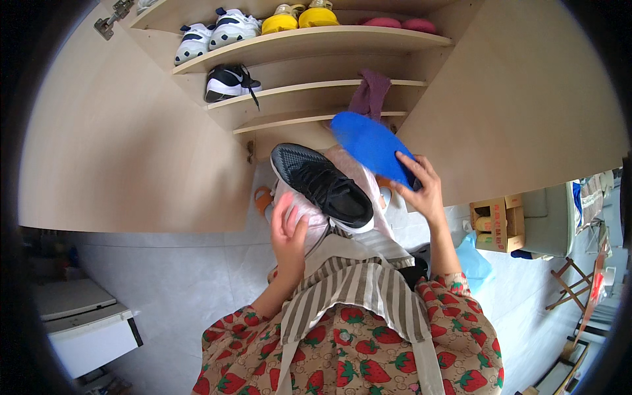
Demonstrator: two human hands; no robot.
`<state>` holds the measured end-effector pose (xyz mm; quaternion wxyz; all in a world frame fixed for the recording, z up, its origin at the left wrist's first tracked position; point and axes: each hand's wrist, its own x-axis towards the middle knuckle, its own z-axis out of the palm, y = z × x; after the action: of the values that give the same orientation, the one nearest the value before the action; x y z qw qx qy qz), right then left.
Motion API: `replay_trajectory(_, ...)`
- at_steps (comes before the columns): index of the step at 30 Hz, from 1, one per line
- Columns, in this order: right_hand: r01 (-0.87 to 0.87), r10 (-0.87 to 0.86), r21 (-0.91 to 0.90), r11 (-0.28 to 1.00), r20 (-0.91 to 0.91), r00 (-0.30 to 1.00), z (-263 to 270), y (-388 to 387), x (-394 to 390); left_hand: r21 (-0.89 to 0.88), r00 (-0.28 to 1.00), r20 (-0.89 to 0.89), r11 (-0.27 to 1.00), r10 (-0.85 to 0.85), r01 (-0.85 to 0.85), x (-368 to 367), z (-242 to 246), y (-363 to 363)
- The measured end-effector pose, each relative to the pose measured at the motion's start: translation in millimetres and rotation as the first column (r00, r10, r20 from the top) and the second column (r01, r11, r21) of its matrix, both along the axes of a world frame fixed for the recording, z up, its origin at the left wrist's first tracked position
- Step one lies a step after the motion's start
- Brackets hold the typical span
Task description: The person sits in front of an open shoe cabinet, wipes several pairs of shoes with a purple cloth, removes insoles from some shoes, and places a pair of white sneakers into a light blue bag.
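A black sneaker with dark laces and a white sole (322,187) lies on my lap, its toe pointing up and left. Just below its left side is my left hand (289,227), fingers apart and slightly blurred, with nothing in it. In my right hand (422,185) I hold a blue shoe insole (370,143) by its lower right end, above and right of the sneaker. Pale pink cloth (308,215) covers my legs beneath the sneaker.
Ahead, an open shoe cabinet has shelves (316,42) with white shoes (234,27), yellow shoes (318,15), a black-and-white sneaker (229,83) and a purple cloth (370,94). Its left door (143,148) and right door (518,108) flank me. A cardboard box (498,224) stands at right.
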<state>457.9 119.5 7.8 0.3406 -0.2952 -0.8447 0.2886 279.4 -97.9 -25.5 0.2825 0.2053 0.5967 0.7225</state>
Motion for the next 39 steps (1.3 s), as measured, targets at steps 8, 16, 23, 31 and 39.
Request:
replay_trajectory(8, -0.163, 0.161, 0.071, 0.984, 0.042, 0.986, 42, -69, -23, 0.603, 0.828, 0.107, 0.698, -0.550, 0.386, -10, 57, 70)
replay_trajectory(16, -0.122, 0.118, 0.061, 0.991, 0.071, 0.991, 45, -89, -31, 0.676, 0.837, -0.037, 0.603, -0.546, 0.423, 21, 36, 80)
replay_trajectory(23, -0.199, 0.192, 0.038, 0.979, 0.137, 0.972, 37, -104, 13, 0.635, 0.717, 0.095, 0.597, -0.690, 0.490, 45, 18, 60)
replay_trajectory(31, 0.006, 0.022, -0.214, 0.977, 0.128, 0.992, 40, -94, 24, 0.447, 0.722, 0.148, 0.697, -0.676, 0.561, 47, 16, 60)
replay_trajectory(39, 0.236, -0.206, -0.231, 0.944, 0.149, 0.967, 41, -66, 39, -0.407, 0.205, -0.897, 0.913, -0.392, -0.034, -13, 24, 56)
